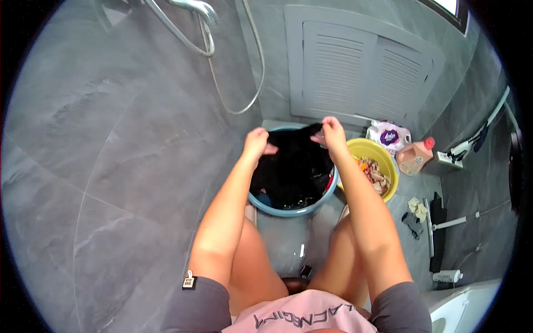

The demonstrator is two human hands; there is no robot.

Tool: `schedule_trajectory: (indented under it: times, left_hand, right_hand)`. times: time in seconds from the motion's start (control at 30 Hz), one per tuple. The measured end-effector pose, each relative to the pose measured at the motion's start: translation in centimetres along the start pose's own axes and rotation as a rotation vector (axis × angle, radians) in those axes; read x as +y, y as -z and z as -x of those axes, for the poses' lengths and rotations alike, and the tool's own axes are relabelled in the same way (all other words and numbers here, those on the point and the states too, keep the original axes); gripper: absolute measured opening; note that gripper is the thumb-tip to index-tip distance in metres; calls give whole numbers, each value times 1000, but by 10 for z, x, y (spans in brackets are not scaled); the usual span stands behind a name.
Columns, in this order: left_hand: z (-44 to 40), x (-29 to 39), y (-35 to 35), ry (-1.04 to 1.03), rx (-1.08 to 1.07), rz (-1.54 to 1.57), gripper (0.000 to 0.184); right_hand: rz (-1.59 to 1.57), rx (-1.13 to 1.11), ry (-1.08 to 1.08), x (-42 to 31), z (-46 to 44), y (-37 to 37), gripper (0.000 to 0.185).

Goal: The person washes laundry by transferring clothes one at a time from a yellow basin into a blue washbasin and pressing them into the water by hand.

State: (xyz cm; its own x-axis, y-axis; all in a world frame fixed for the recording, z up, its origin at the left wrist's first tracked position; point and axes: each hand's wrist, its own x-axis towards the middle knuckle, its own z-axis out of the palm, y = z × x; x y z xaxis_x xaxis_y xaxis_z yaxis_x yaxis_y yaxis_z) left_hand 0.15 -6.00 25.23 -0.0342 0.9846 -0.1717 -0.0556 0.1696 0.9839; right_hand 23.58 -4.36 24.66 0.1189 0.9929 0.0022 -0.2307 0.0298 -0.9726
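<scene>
Grey floor (pixel 276 238): blue basin (pixel 294 212), yellow basin (pixel 393 178) just beside, pink bottle (pixel 413 160), crumpled cloths (pixel 412 225).

Most of the inside of my blue basin (pixel 291 212) is hidden under black cloth (pixel 294 166).
My left hand (pixel 256 144) blurs at the fingertips, so I can't make out its grip; my right forearm (pixel 369 216) covers part of the yellow basin (pixel 394 185) (and whatever lies there). The label on the pink bottle (pixel 413 160) is too small to read. The top edge cuts off the shower fitting (pixel 197 8) and window (pixel 448 5).
</scene>
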Motion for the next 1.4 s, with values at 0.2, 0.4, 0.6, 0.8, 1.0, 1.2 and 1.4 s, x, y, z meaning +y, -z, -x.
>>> schedule_trajectory:
  times: [0.2,0.4,0.6,0.8,1.0,1.2,1.4]
  left_hand:
    - [7,6,-14,13,-6,3,18]
    - [-12,-17,22,232,143,-284,19]
    - [-30,-46,42,430,-113,-728,29]
    - [-33,-43,41,279,-10,-300,16]
    - [-37,-59,34,196,-50,-423,16]
    - [-23,-80,29,338,-557,-944,18]
    - [14,-123,1,445,-869,-1401,15]
  right_hand:
    - [155,-4,-97,-10,12,-14,10]
    - [646,117,-91,28,-10,19,15]
    - [1020,-261,-250,35,-4,30,23]
    - [579,-134,-289,35,-15,35,20]
    - [662,-219,-104,63,-21,26,15]
    - [1007,-883,-576,44,7,20,17]
    - [1325,-1022,-713,71,28,21,24]
